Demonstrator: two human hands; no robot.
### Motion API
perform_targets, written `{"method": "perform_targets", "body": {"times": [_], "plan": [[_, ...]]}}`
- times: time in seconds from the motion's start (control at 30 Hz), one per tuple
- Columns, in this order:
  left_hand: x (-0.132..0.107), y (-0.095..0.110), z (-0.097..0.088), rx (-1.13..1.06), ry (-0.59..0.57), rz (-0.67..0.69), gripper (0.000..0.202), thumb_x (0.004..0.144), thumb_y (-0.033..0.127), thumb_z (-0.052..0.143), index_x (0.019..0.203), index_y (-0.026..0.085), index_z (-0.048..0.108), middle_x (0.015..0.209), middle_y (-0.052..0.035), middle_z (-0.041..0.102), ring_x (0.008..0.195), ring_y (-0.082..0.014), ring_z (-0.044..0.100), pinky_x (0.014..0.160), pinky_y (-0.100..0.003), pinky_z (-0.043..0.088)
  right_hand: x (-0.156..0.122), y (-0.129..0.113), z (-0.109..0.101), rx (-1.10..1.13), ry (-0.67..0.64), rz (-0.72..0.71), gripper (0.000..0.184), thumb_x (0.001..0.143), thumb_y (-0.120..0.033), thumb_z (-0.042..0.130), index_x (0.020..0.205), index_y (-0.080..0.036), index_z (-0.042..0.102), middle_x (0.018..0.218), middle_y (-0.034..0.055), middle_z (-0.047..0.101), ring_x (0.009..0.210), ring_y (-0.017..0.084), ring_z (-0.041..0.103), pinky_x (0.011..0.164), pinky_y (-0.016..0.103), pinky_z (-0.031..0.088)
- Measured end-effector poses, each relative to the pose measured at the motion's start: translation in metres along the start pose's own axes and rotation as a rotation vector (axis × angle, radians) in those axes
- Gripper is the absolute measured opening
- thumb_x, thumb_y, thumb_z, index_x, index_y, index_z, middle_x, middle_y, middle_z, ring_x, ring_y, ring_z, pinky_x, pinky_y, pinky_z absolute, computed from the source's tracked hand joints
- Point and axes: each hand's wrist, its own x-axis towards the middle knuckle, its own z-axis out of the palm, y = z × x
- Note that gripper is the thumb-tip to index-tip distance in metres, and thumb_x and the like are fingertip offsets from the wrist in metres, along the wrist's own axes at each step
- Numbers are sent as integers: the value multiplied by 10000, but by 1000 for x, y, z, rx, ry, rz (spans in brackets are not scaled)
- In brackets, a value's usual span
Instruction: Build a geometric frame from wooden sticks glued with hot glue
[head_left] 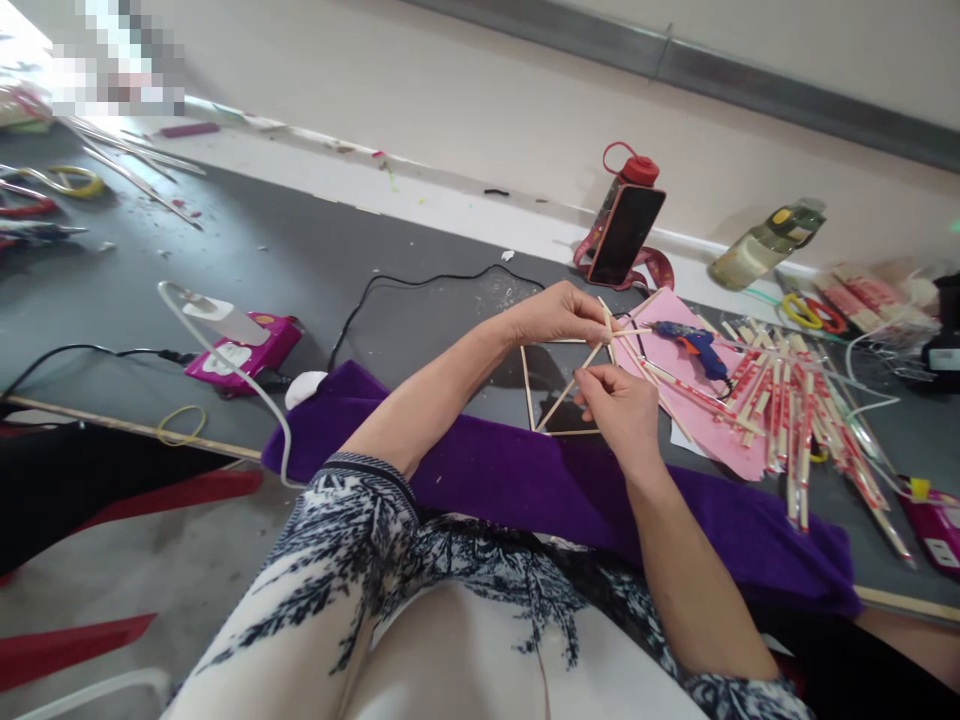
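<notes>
Thin wooden sticks form a square frame (526,390) on the grey table, with a diagonal stick (559,402) running across it. My left hand (562,315) pinches stick ends at the frame's far right corner, where several sticks cross. Lower down, my right hand (621,405) is closed, its thumb and forefinger at the diagonal stick; the exact contact is partly hidden by the fingers. Just right of both hands, a blue glue gun (686,345) with an orange trigger lies on pink paper (694,425), its nozzle facing the frame corner.
Many chopsticks in red-and-white wrappers (802,400) are heaped at right. A phone (626,235) leans on a red-capped bottle (641,170); a clear bottle (769,243) tilts by the wall. Purple cloth (510,470) covers the front edge. A magenta box (247,350) with cables sits left.
</notes>
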Motion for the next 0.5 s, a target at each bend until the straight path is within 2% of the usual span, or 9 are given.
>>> {"method": "perform_targets", "body": {"times": [0.23,0.37,0.5], "plan": [[1,-3,-1,-17,-12,11,156,732,248,694,744,116,778,885,-89,740,872,-150,650,820,-269,470,0,1,1,1,8,11,244,810,-380,604,748,-172,716,560,-11,647,423,102,552,434,204,419],[1,-1,-1,-40,-15,-19,167,721,259,703,738,108,772,819,-82,730,810,-140,638,781,-267,468,0,2,1,5,8,19,251,811,-390,600,765,-174,721,568,-9,651,418,103,554,438,207,421],[1,2,0,-58,-20,-42,153,711,238,695,734,105,766,834,-81,730,792,-131,631,771,-264,463,0,4,2,2,4,23,254,813,-394,600,779,-176,726,575,-7,657,423,106,562,444,208,425]]}}
